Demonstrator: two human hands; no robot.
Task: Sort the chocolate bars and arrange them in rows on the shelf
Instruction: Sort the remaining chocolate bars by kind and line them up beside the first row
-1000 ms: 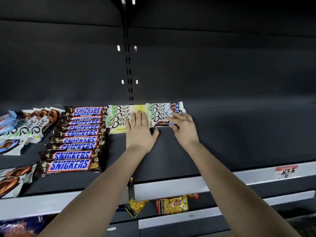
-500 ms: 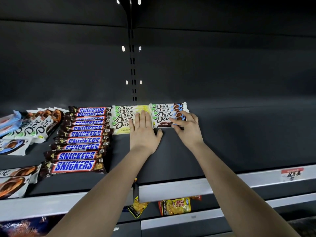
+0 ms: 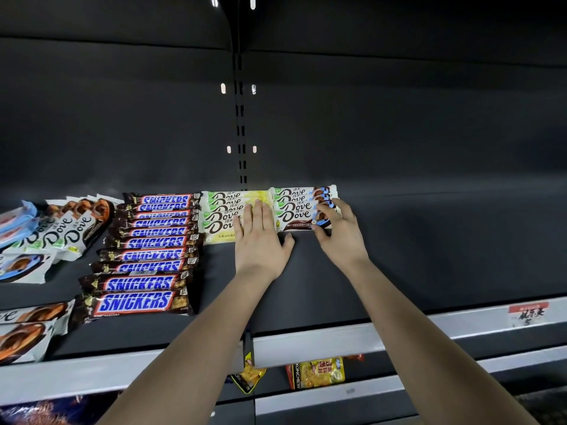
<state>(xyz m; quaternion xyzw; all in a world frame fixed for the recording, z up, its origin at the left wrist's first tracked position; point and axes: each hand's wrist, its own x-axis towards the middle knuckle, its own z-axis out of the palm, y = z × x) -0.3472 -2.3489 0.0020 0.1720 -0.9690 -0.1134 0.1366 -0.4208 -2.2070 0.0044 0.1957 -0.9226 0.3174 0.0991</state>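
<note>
Nearest, below both wrists, yellow snack packets lie on a lower tier behind the grey rail, which carries a red price label far out to the right of the right fingers. Above the rail, on the dark shelf, the left hand lies palm down. Its fingers are straight and close together, the tips resting on the right end of the lemon Dove bars, and the thumb spreads rightward onto bare shelf. The right hand is curled: thumb at the front edge and fingertips on top pinch the right end of the nearest of the blue-ended Dove bars (four overlapping, as far as the labels show). These two short rows touch side by side, running away from the fingertips toward the back panel. Left of the left fingers, just beside the lemon row, a long row of Snickers bars reaches from front to back. Further left, loose Dove packs lie in a jumble.
</note>
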